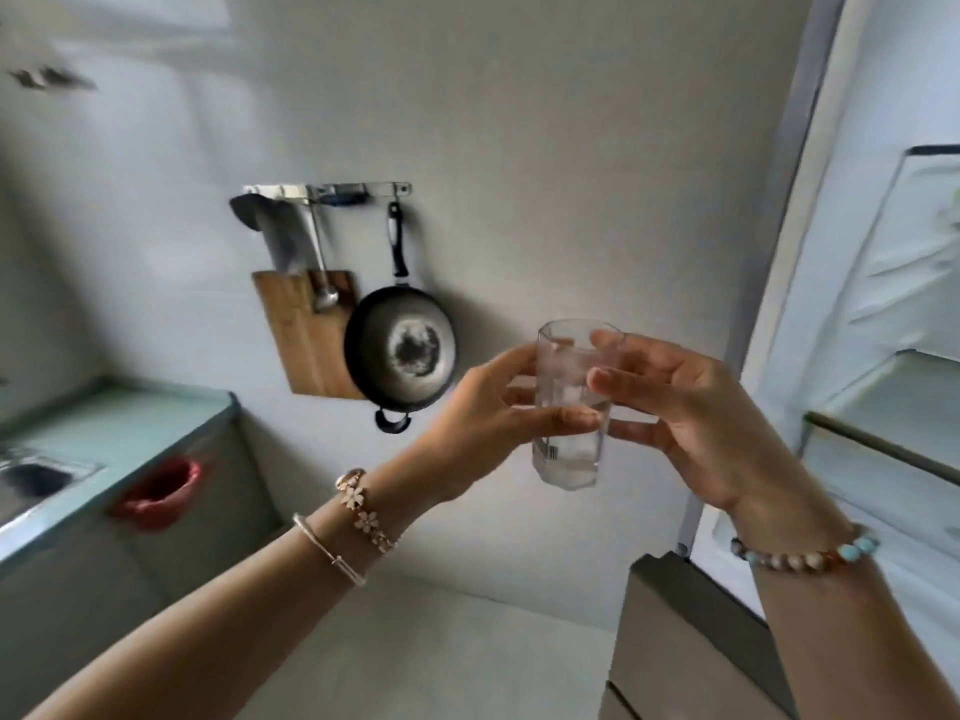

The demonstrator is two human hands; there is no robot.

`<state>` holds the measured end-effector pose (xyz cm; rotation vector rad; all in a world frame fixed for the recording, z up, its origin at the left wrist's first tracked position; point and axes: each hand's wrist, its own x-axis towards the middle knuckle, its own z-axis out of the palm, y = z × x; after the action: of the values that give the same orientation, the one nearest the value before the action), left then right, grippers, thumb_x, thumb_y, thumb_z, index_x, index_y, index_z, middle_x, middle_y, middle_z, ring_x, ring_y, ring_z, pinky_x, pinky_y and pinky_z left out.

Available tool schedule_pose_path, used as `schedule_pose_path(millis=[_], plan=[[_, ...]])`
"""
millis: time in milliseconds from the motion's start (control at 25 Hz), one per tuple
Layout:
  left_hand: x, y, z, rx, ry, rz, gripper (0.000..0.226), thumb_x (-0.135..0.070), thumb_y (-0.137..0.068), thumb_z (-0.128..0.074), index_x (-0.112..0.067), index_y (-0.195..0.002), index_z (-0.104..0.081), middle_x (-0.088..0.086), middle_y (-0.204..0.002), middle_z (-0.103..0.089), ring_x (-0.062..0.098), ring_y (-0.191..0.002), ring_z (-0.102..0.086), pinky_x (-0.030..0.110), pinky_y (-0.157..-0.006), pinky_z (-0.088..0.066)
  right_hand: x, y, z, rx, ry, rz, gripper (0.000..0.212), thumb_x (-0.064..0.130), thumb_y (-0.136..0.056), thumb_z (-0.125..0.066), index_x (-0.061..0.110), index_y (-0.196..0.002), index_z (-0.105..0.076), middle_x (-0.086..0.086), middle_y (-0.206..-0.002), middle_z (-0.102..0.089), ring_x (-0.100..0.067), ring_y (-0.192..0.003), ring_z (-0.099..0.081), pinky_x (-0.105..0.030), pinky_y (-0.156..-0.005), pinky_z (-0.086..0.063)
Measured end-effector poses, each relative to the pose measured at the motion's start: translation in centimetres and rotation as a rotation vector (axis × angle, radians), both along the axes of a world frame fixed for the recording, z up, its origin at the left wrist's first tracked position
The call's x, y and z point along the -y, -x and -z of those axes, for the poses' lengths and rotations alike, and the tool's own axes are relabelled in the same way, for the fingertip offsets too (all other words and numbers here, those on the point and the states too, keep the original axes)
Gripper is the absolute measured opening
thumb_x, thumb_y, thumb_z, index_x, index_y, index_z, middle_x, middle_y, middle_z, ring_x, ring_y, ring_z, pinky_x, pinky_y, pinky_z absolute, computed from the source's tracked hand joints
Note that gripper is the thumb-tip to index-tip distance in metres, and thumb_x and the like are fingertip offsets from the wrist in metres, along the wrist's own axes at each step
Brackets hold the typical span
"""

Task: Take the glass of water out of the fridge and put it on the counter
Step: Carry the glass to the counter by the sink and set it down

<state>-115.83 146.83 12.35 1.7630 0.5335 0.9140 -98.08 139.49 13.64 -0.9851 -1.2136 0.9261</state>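
Note:
A clear faceted glass of water (pixel 569 459) hangs upright in mid-air at centre, a small barcode sticker near its base. My left hand (pixel 483 428) wraps it from the left, thumb across the front. My right hand (pixel 691 407) grips it from the right, fingers over the rim and side. The open fridge (pixel 883 314) stands at the right edge, just beside the glass, its white shelves and door showing. The pale green counter (pixel 130 423) lies low at the left, well apart from the glass.
A steel sink (pixel 36 475) is set into the counter. A red bag (pixel 161 491) hangs on the cabinet front below. On the wall rack hang a wooden cutting board (pixel 301 345), a ladle and a black wok (pixel 400 356). A brown fridge drawer front (pixel 691 646) juts out at lower right.

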Motion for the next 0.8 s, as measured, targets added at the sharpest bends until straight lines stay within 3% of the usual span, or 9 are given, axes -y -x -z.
schedule_pose_path(millis=[80,200,280,360,480,560,680,800], plan=[[0.1,6.8,0.2,-0.003,-0.001,-0.192,0.046,-0.016,-0.065,-0.082,-0.024,-0.108,-0.068,0.004,-0.102,-0.075,0.021,-0.098,-0.071,0.035,-0.081,-0.058,-3.4,5.9,0.2,-0.013,0.005,-0.188,0.041,0.024,-0.061,-0.077,0.019,-0.101,-0.073,-0.002,-0.103,-0.078,-0.020,-0.094,-0.074,-0.031,-0.073,-0.060],[1.4,18.4,0.7,-0.003,-0.003,-0.471,0.054,-0.023,-0.067,-0.085,-0.023,-0.117,-0.065,0.013,-0.118,-0.070,0.028,-0.107,-0.068,0.041,-0.087,-0.058,-7.3,17.3,0.3,0.011,0.027,-0.481,0.043,0.022,-0.063,-0.076,0.018,-0.106,-0.072,-0.002,-0.101,-0.079,-0.018,-0.093,-0.075,-0.031,-0.072,-0.058],[3.3,26.4,1.0,0.024,-0.003,-0.666,0.049,-0.018,-0.071,-0.082,-0.026,-0.115,-0.065,0.012,-0.120,-0.069,0.023,-0.105,-0.069,0.038,-0.086,-0.058,-8.8,26.0,0.4,0.023,0.038,-0.655,0.043,0.023,-0.061,-0.078,0.020,-0.103,-0.073,-0.002,-0.101,-0.079,-0.019,-0.094,-0.075,-0.034,-0.073,-0.056],[5.3,33.0,1.0,0.023,0.005,-0.819,0.050,-0.005,-0.076,-0.077,-0.017,-0.122,-0.062,0.016,-0.123,-0.067,0.024,-0.106,-0.069,0.038,-0.087,-0.058,-9.6,33.6,0.5,0.017,0.033,-0.774,0.040,0.024,-0.059,-0.079,0.023,-0.099,-0.076,-0.001,-0.100,-0.079,-0.020,-0.094,-0.075,-0.039,-0.076,-0.056],[9.6,44.8,1.0,-0.039,-0.034,-1.067,0.054,-0.008,-0.077,-0.076,-0.012,-0.128,-0.058,0.017,-0.123,-0.068,0.030,-0.109,-0.068,0.040,-0.088,-0.058,-9.3,47.5,0.8,0.037,0.022,-1.006,0.046,0.024,-0.067,-0.077,0.022,-0.112,-0.071,-0.001,-0.105,-0.078,-0.022,-0.096,-0.074,-0.039,-0.078,-0.059],[12.4,51.5,1.0,-0.081,-0.050,-1.191,0.049,-0.005,-0.081,-0.074,-0.015,-0.127,-0.058,0.011,-0.119,-0.070,0.020,-0.105,-0.070,0.029,-0.082,-0.059,-8.3,55.8,1.0,0.044,0.009,-1.139,0.054,0.025,-0.068,-0.077,0.020,-0.121,-0.066,-0.001,-0.109,-0.077,-0.021,-0.099,-0.073,-0.039,-0.081,-0.059],[16.2,59.9,1.0,-0.169,-0.057,-1.347,0.042,-0.009,-0.082,-0.073,-0.031,-0.115,-0.059,-0.009,-0.108,-0.068,-0.004,-0.091,-0.070,0.016,-0.072,-0.055,-6.7,66.8,1.7,0.008,0.031,-1.299,0.053,0.022,-0.063,-0.079,0.020,-0.114,-0.068,-0.003,-0.108,-0.078,-0.024,-0.099,-0.074,-0.041,-0.083,-0.060],[19.0,67.1,1.6,-0.201,-0.033,-1.495,0.045,-0.015,-0.080,-0.075,-0.032,-0.119,-0.058,-0.011,-0.110,-0.067,-0.005,-0.090,-0.069,0.017,-0.071,-0.055,-5.3,76.1,2.4,0.010,0.071,-1.434,0.053,0.020,-0.060,-0.084,0.018,-0.111,-0.071,-0.006,-0.106,-0.078,-0.026,-0.097,-0.074,-0.040,-0.076,-0.061]])
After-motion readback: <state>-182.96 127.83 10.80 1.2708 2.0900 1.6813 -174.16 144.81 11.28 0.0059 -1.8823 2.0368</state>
